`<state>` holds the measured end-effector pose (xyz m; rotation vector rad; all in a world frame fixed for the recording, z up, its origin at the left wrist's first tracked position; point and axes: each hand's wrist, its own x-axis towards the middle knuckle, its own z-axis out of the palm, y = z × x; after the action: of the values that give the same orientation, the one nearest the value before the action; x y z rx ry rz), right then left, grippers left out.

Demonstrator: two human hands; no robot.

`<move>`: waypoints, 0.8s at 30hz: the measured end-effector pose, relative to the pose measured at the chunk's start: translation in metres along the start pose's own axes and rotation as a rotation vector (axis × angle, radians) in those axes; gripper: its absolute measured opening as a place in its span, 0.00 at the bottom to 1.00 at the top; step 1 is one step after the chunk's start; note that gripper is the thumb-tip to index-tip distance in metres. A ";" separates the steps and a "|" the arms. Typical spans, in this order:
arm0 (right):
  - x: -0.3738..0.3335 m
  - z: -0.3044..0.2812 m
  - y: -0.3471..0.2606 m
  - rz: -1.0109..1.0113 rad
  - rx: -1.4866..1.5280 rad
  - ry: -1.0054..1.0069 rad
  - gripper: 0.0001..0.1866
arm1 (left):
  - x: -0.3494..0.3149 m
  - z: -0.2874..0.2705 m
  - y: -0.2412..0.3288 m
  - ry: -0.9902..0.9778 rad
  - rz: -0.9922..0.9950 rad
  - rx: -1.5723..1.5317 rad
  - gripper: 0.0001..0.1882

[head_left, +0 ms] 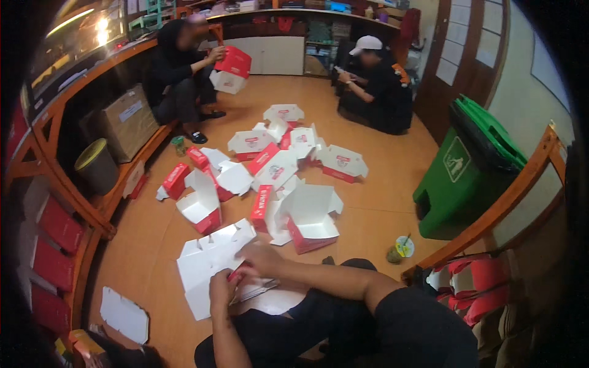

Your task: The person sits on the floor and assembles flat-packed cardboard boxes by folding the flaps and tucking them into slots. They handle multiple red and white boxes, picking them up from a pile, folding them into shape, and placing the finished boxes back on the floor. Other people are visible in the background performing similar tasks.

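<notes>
Low in front of me, a partly folded cardboard food box (205, 264) stands with its white inside showing and its slotted flaps up. My left hand (222, 285) is closed on its near edge, where a little red shows by the fingers. Close beside it, my right hand (261, 260) grips the same edge with bent fingers. Some fingertips are hidden. Under my hands, over my lap, lie more white flat sheets (273, 299). Just beyond sit an open red-and-white box (313, 236) and another open box (199, 205).
A pile of red-and-white boxes (276, 165) covers the mid floor. A flat white blank (124, 314) lies at left. A cup (404, 246) and green bin (463, 172) stand right. Two people sit beyond, one holding a red box (234, 62). Orange-framed shelving (73, 190) borders the left.
</notes>
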<state>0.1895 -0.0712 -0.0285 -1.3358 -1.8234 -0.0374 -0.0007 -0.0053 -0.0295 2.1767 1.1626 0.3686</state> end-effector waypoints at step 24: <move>-0.008 -0.015 0.032 0.488 0.604 -0.172 0.09 | 0.006 0.013 -0.057 -0.280 -0.178 -0.506 0.24</move>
<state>0.2243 -0.0707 -0.0374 -1.3149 -1.4212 0.8420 -0.0276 0.0175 -0.0771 1.6130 0.9704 0.2377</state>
